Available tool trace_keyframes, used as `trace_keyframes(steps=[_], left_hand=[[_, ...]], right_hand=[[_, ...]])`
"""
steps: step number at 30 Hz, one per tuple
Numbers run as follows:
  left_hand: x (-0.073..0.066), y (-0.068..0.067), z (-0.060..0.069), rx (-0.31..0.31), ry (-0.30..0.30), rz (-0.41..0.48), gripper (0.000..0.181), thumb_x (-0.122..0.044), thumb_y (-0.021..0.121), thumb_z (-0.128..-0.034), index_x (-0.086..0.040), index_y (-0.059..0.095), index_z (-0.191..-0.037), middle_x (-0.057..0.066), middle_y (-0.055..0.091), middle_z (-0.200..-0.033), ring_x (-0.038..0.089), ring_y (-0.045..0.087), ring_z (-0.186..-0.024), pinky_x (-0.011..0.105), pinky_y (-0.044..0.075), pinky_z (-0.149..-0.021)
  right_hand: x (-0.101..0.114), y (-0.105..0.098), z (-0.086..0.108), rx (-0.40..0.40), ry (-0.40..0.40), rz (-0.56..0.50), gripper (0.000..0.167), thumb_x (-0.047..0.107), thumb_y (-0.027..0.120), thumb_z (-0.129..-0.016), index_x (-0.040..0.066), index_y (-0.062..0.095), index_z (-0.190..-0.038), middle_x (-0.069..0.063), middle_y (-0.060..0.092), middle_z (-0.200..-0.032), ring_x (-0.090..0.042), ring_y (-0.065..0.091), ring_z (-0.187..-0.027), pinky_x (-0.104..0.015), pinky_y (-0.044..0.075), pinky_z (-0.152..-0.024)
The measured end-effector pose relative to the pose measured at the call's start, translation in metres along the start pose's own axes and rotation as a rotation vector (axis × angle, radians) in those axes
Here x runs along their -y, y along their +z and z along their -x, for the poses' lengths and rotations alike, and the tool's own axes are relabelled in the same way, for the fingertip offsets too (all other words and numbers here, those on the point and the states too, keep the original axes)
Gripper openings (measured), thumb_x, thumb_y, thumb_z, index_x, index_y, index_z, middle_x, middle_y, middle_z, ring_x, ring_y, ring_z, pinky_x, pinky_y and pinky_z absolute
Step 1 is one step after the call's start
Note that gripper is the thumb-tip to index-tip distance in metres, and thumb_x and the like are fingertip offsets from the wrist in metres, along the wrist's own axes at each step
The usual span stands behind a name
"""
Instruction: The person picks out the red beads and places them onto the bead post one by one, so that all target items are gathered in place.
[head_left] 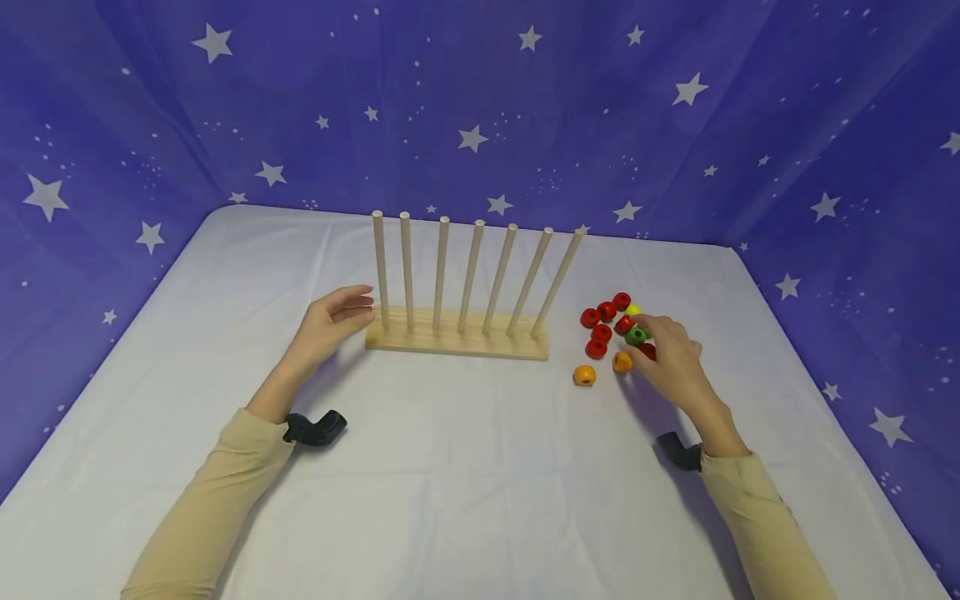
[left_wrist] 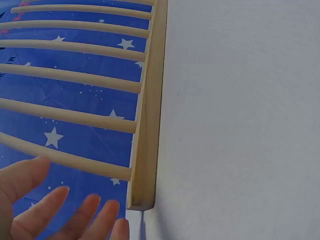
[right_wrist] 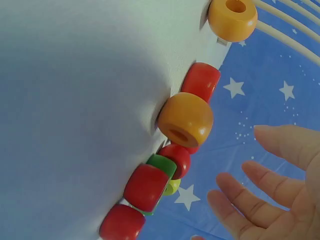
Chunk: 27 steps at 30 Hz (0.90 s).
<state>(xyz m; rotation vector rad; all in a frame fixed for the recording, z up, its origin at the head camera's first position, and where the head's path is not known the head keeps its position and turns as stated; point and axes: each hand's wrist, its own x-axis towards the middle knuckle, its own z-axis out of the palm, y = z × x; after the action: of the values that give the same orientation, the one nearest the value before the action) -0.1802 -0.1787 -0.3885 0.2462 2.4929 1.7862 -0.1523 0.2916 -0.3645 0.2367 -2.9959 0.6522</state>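
Observation:
A wooden rack with several upright pegs stands on the table; its pegs carry nothing. At its left end is my left hand, fingers loosely extended beside the base and first peg; in the left wrist view the fingers hold nothing. My right hand hovers over a group of beads on the right, thumb and fingers spread apart. Under or near it lie a green bead, an orange bead and red beads. In the right wrist view the fingers are apart from the beads.
Another orange bead lies nearest the rack's right front. A yellow bead is partly hidden behind the right hand. A white cloth covers the table, and a blue star-patterned curtain stands behind and at the sides.

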Motion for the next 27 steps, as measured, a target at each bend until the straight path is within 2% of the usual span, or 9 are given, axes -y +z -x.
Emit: trace_keyframes(steps=[3, 7, 10, 13, 17, 20, 24, 27], left_hand=[[0.002, 0.004, -0.003, 0.016, -0.024, 0.008, 0.045, -0.020, 0.057, -0.0934, 0.003, 0.049, -0.132, 0.026, 0.054, -0.130, -0.010, 0.056, -0.095, 0.002, 0.043, -0.086], [0.007, 0.007, -0.005, 0.038, -0.055, -0.014, 0.042, -0.024, 0.055, -0.0944, 0.002, 0.053, -0.128, 0.024, 0.057, -0.127, -0.013, 0.055, -0.091, 0.009, 0.043, -0.092], [0.008, 0.009, -0.005, 0.033, -0.067, -0.034, 0.042, -0.024, 0.054, -0.0952, 0.002, 0.053, -0.128, 0.023, 0.057, -0.128, -0.006, 0.056, -0.097, 0.023, 0.043, -0.102], [0.007, 0.011, -0.006, 0.023, -0.064, -0.037, 0.041, -0.021, 0.053, -0.0954, 0.003, 0.052, -0.129, 0.023, 0.056, -0.129, 0.013, 0.060, -0.109, 0.037, 0.042, -0.107], [0.005, 0.015, -0.008, 0.012, -0.045, -0.037, 0.038, -0.016, 0.054, -0.0944, 0.005, 0.053, -0.127, 0.025, 0.057, -0.128, 0.035, 0.056, -0.119, 0.044, 0.042, -0.107], [0.004, 0.018, -0.009, -0.014, -0.019, -0.043, 0.035, -0.014, 0.056, -0.0931, 0.005, 0.057, -0.122, 0.025, 0.060, -0.124, 0.036, 0.058, -0.116, 0.033, 0.047, -0.103], [0.006, 0.020, -0.010, -0.044, 0.002, -0.043, 0.032, -0.012, 0.058, -0.0917, 0.006, 0.060, -0.118, 0.025, 0.062, -0.121, 0.035, 0.060, -0.113, 0.012, 0.047, -0.091], [0.010, 0.020, -0.010, -0.056, -0.003, -0.045, 0.031, -0.012, 0.058, -0.0916, 0.006, 0.061, -0.117, 0.025, 0.063, -0.120, 0.035, 0.061, -0.112, 0.006, 0.046, -0.086]], right_hand=[[0.001, 0.001, -0.004, -0.017, -0.012, -0.005, 0.044, 0.013, 0.063, -0.088, -0.003, 0.050, -0.126, -0.026, 0.054, -0.123, -0.043, 0.041, -0.122, -0.059, 0.029, -0.087], [0.001, 0.005, -0.009, -0.025, -0.020, -0.026, 0.039, 0.011, 0.064, -0.086, -0.003, 0.054, -0.121, -0.024, 0.059, -0.117, -0.040, 0.045, -0.117, -0.056, 0.030, -0.085], [0.000, 0.010, -0.010, -0.030, -0.022, -0.042, 0.035, 0.011, 0.064, -0.086, -0.001, 0.057, -0.118, -0.022, 0.061, -0.115, -0.039, 0.047, -0.114, -0.056, 0.030, -0.085], [-0.001, 0.015, -0.010, -0.036, -0.027, -0.056, 0.034, 0.011, 0.066, -0.085, -0.001, 0.058, -0.116, -0.021, 0.062, -0.113, -0.038, 0.050, -0.112, -0.058, 0.032, -0.087], [-0.002, 0.019, -0.010, -0.037, -0.033, -0.061, 0.035, 0.010, 0.067, -0.084, -0.001, 0.058, -0.115, -0.022, 0.063, -0.112, -0.039, 0.053, -0.109, -0.060, 0.033, -0.091], [-0.001, 0.020, -0.011, -0.018, -0.040, -0.048, 0.034, 0.010, 0.067, -0.084, -0.001, 0.059, -0.115, -0.022, 0.063, -0.110, -0.038, 0.056, -0.105, -0.060, 0.036, -0.093], [0.000, 0.019, -0.013, 0.023, -0.046, -0.044, 0.033, 0.011, 0.066, -0.085, 0.000, 0.060, -0.116, -0.021, 0.063, -0.111, -0.037, 0.058, -0.103, -0.057, 0.044, -0.094], [0.000, 0.020, -0.016, 0.040, -0.050, -0.054, 0.033, 0.010, 0.067, -0.085, -0.001, 0.060, -0.116, -0.021, 0.064, -0.113, -0.037, 0.058, -0.104, -0.054, 0.049, -0.091]])
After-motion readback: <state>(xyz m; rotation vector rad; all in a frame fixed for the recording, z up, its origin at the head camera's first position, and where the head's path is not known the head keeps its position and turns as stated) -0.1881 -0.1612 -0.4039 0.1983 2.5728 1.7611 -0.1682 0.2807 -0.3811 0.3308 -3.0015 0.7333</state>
